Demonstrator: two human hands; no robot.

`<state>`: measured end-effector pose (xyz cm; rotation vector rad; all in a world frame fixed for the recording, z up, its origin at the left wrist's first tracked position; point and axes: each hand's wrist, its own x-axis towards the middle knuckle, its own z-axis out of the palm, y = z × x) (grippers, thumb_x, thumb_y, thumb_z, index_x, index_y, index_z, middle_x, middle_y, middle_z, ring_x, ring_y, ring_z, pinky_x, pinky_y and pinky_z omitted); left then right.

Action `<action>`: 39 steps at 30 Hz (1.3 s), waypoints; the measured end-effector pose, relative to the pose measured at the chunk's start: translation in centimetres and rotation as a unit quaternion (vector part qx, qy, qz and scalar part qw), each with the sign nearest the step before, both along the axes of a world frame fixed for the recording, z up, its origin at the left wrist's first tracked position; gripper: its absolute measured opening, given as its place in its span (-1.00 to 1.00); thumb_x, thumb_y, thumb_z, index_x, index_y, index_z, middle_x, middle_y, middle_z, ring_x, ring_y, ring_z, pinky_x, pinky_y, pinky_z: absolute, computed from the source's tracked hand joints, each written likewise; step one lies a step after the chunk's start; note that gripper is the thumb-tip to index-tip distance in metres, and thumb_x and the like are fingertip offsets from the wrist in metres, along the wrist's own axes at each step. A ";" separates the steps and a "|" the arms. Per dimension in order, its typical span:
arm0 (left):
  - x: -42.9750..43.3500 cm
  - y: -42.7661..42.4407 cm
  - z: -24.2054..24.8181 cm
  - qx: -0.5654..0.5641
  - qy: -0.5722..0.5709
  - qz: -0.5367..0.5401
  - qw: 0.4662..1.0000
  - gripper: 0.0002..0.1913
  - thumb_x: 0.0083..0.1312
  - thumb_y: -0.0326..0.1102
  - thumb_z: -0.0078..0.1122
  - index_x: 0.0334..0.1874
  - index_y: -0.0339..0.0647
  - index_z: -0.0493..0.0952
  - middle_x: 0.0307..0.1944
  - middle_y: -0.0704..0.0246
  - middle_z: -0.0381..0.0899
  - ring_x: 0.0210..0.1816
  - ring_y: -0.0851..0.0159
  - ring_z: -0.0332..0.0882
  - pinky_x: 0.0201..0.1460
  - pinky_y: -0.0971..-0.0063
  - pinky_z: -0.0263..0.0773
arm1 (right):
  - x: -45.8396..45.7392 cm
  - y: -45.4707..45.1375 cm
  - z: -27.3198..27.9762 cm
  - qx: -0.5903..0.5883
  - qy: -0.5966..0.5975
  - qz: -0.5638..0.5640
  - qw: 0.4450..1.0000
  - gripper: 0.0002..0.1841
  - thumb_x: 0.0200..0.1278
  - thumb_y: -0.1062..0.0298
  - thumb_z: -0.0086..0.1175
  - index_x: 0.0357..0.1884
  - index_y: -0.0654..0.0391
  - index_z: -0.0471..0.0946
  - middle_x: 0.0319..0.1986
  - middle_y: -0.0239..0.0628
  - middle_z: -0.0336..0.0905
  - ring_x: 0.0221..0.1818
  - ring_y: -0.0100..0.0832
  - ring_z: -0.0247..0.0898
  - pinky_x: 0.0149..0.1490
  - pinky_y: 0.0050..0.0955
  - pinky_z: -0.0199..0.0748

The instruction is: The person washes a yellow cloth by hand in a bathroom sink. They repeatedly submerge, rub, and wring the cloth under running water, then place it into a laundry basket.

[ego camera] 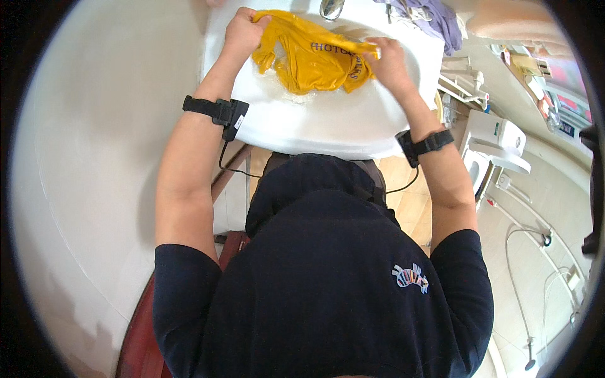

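A wet yellow cloth garment (309, 61) with dark printed lettering is stretched between my hands over a white washbasin (326, 125). My left hand (243, 33) grips its upper left corner near the basin's left side. At the right, my right hand (388, 59) pinches the other end of the same edge. The lower part of the cloth hangs in folds into the bowl, where water and some suds show around it. Above the cloth, at the back of the basin, is a chrome faucet (332, 9).
Purple and white cloths (432, 21) lie on the basin's back right corner. White pipes (465, 82) run along the wall at right, near a toilet (494, 141). A pale wall (108, 141) stands close on the left. Cabled black devices (231, 118) are strapped to both forearms.
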<state>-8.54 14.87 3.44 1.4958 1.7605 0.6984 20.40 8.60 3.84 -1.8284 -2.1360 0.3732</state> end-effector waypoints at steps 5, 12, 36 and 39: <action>0.8 -3.3 -4.8 0.081 0.200 -0.071 0.974 -0.66 0.13 -0.15 0.13 -0.21 -0.31 0.45 -0.26 0.11 0.50 -0.15 0.11 0.48 -0.08 0.25 0.38 | -5.1 -4.3 -5.8 -0.267 0.123 0.177 0.939 -0.74 0.10 0.29 0.01 -0.18 0.17 0.51 -0.18 -0.01 0.44 -0.06 -0.07 0.35 0.05 -0.22 0.30; 6.6 -8.0 -10.3 -0.299 0.204 -0.232 0.903 -0.54 0.12 -0.01 0.04 -0.07 -0.24 0.49 -0.06 0.12 0.51 -0.01 0.12 0.47 0.00 0.32 0.37 | -6.7 -5.7 -10.3 -0.296 0.002 0.204 0.933 -0.73 0.12 0.31 0.01 -0.13 0.15 0.50 -0.12 -0.05 0.43 -0.02 -0.07 0.33 0.05 -0.28 0.31; 3.2 0.3 -10.2 -0.186 -0.417 0.290 0.841 -0.72 0.30 -0.24 -0.19 -0.11 -0.30 0.37 -0.36 0.24 0.46 -0.31 0.16 0.48 -0.29 0.43 0.44 | 5.1 0.6 4.1 -0.060 0.298 0.063 0.951 -0.82 -0.01 0.65 0.01 -0.39 0.13 0.54 -0.42 -0.37 0.37 -0.28 -0.42 0.31 -0.17 -0.57 0.29; -0.7 0.3 -7.1 -0.166 -0.447 0.316 0.820 -0.75 0.31 -0.28 -0.20 -0.13 -0.33 0.35 -0.40 0.29 0.42 -0.37 0.27 0.47 -0.43 0.46 0.42 | 6.6 -0.2 2.9 -0.016 0.154 0.119 0.981 -0.77 -0.10 0.68 0.04 -0.42 0.09 0.55 -0.46 -0.32 0.31 -0.29 -0.32 0.28 -0.18 -0.48 0.29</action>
